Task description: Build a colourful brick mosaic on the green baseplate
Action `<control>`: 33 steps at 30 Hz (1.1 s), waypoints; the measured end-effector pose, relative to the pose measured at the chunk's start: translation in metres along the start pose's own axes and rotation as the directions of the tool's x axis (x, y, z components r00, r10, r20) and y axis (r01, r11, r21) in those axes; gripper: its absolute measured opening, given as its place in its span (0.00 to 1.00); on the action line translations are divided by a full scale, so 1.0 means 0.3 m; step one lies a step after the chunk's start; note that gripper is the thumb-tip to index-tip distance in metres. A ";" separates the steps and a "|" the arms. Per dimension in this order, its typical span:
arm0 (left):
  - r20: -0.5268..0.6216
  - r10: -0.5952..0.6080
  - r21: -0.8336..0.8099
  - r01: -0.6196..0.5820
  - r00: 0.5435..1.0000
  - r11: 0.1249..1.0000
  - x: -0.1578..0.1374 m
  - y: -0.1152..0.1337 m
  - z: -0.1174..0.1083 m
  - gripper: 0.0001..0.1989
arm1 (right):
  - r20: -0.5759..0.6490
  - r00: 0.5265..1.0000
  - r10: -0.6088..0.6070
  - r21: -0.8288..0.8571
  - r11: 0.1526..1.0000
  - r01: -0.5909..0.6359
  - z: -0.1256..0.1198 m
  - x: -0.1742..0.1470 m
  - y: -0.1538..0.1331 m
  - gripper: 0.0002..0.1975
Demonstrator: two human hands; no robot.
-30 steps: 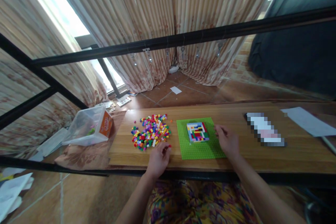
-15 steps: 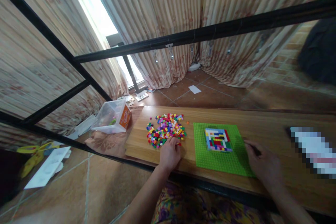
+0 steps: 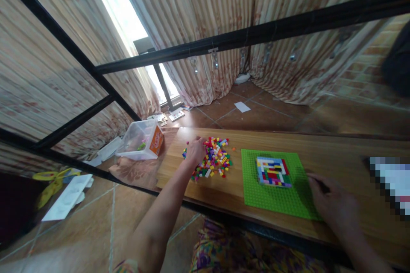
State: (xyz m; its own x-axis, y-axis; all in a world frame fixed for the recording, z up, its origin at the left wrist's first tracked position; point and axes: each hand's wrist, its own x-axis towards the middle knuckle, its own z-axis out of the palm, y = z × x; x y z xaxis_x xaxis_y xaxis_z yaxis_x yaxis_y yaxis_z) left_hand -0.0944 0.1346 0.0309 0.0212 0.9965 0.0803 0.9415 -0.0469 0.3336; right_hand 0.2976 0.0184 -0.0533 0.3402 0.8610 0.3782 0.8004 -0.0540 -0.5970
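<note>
My left hand (image 3: 196,151) reaches into the far left part of a loose pile of small coloured toy bricks (image 3: 218,160). Its fingers point away and down among the bricks, so their tips are hidden. To the right lies a green studded baseplate (image 3: 256,198), flat on the wooden table. A low square build of bricks (image 3: 273,171), in white, blue, red, yellow and other colours, sits on the plate's middle. At the plate's right edge is my right hand (image 3: 333,198), thumb and fingers curled together; whatever they may hold is too small or hidden.
A clear plastic tub (image 3: 137,143) with an orange label stands left of the table (image 3: 173,166). A pixelated flat object (image 3: 390,183) lies at the right. Dark metal bars (image 3: 224,45) cross behind the table, before curtains. One orange brick (image 3: 234,149) lies apart.
My left hand has moved from the near edge of the brick pile to its far left part. The right hand stays by the baseplate's edge. The whole view has shifted slightly.
</note>
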 end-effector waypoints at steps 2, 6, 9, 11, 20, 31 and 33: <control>0.074 0.056 0.021 -0.058 0.996 0.998 0.032 -0.014 0.001 0.20 | -0.005 1.000 -0.004 0.010 1.000 0.004 -0.001 0.000 -0.003 0.21; 0.130 0.159 0.013 -0.162 0.979 0.987 0.048 -0.032 0.008 0.23 | -0.004 1.000 0.000 0.008 1.000 0.000 -0.003 0.000 -0.007 0.20; 0.134 0.226 -0.006 -0.227 0.965 0.974 0.040 -0.045 0.005 0.23 | -0.012 1.000 0.002 0.006 1.000 -0.002 -0.001 0.001 -0.007 0.19; 0.136 0.243 -0.015 -0.243 0.961 0.970 0.034 -0.052 -0.004 0.20 | -0.015 1.000 -0.003 0.011 1.000 0.003 0.001 0.002 -0.005 0.20; 0.023 0.139 -0.220 -0.130 0.990 0.967 -0.010 -0.020 -0.048 0.06 | -0.031 0.999 -0.013 0.007 1.000 0.013 0.014 0.005 0.002 0.18; 0.237 0.247 -0.911 0.127 0.940 0.393 -0.270 0.384 0.107 0.12 | -0.064 0.998 -0.027 0.070 0.997 0.032 0.016 0.008 -0.036 0.13; 0.263 0.252 -0.914 0.156 0.931 0.375 -0.267 0.425 0.144 0.11 | -0.056 0.998 -0.016 0.084 0.996 0.021 0.016 0.008 -0.038 0.13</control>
State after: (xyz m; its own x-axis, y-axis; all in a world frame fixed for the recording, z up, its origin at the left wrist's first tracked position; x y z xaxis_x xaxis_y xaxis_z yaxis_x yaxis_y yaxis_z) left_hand 0.0384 0.0519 0.0264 0.3453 0.9344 -0.0878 0.0491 0.0754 0.9959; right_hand 0.2869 0.0235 -0.0490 0.3541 0.8323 0.4265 0.7629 0.0067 -0.6464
